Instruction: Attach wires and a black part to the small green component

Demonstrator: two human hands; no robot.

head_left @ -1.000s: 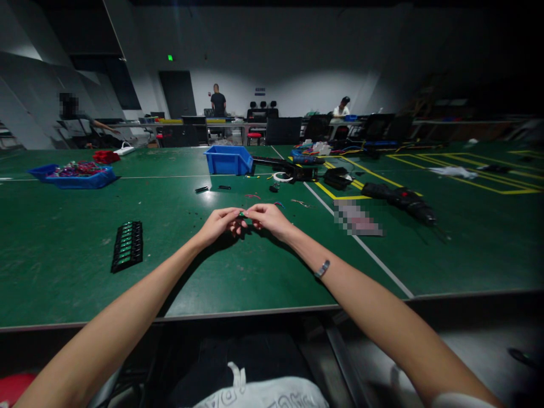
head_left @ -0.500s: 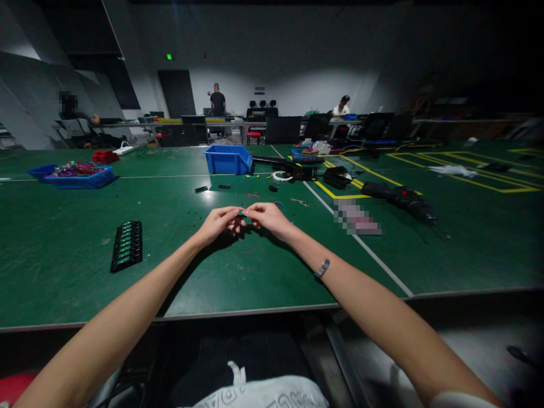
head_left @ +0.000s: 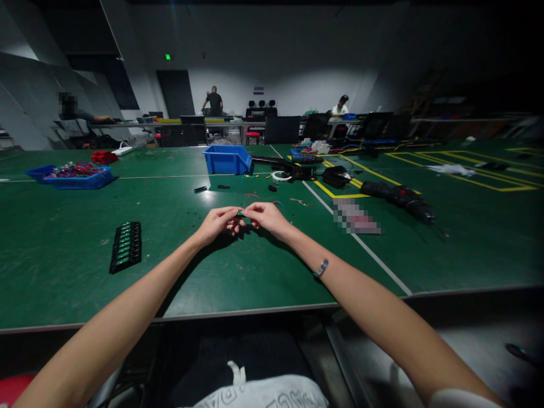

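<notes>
Just over the green tabletop, my left hand [head_left: 219,224] and my right hand [head_left: 268,219] meet fingertip to fingertip. Both pinch a small green and black piece [head_left: 240,213], perhaps a little circuit board in a dark housing; the fingers cover most of it. To the left on the table lies a black rack [head_left: 126,247] with a row of several similar green pieces. Two thin black strips [head_left: 200,188] [head_left: 223,187] rest beyond my hands. Short bits of coloured wire [head_left: 251,195] are scattered close to my right hand.
A blue bin [head_left: 227,160] stands at the far middle. Shallow blue trays [head_left: 80,180] of coloured wires are at the far left. Black tool-like parts [head_left: 399,199], a white ring [head_left: 281,176] and a blurred flat item [head_left: 356,216] lie to the right. Several people work in the background.
My hands stay almost where they were, still pinching the small piece. The view shifts very slightly. In the background, a standing person has moved an arm outward.
</notes>
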